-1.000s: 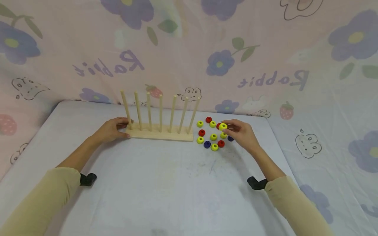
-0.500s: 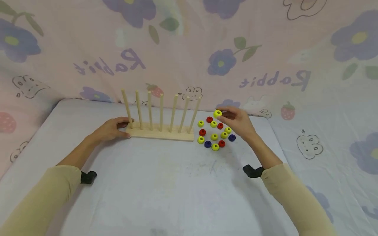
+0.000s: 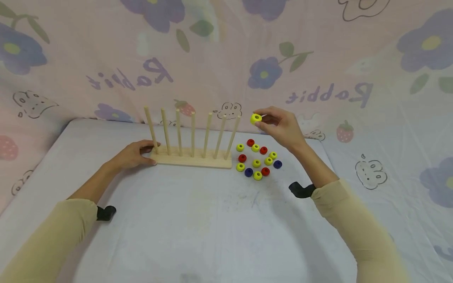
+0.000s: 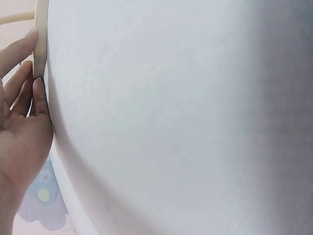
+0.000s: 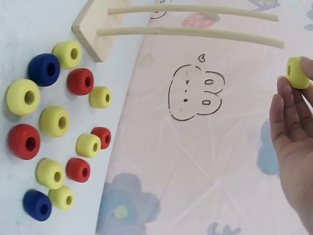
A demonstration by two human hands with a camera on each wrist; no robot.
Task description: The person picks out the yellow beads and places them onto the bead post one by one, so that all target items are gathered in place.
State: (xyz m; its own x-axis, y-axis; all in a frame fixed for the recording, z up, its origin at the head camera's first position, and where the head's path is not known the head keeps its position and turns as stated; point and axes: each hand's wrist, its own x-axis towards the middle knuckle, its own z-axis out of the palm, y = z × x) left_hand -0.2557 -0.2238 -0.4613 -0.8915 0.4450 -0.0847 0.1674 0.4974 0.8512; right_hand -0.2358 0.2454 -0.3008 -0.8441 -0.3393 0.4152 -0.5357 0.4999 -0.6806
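Note:
A pale wooden peg rack [image 3: 192, 161] with several upright dowels stands toward the back of the table. My left hand [image 3: 133, 156] holds its left end, thumb at the front edge and fingers behind; in the left wrist view the fingers [image 4: 19, 49] sit against the end of the base. Between thumb and fingertips my right hand [image 3: 281, 125] pinches a yellow bead [image 3: 256, 118], raised right of the rightmost dowel, near the height of its top. In the right wrist view this bead [image 5: 296, 73] shows its hole from the side. All the dowels are bare.
Loose beads lie right of the rack: several yellow ones [image 3: 256, 163], several red ones [image 3: 242, 158] and two dark blue ones [image 3: 249, 172]. A white cloth covers the table [image 3: 184, 220]. Behind it hangs a printed fabric backdrop [image 3: 219, 78].
My right hand has lifted the yellow bead up from among the loose beads and slightly left, to near the dowel tops. My left hand and the rack have stayed in place.

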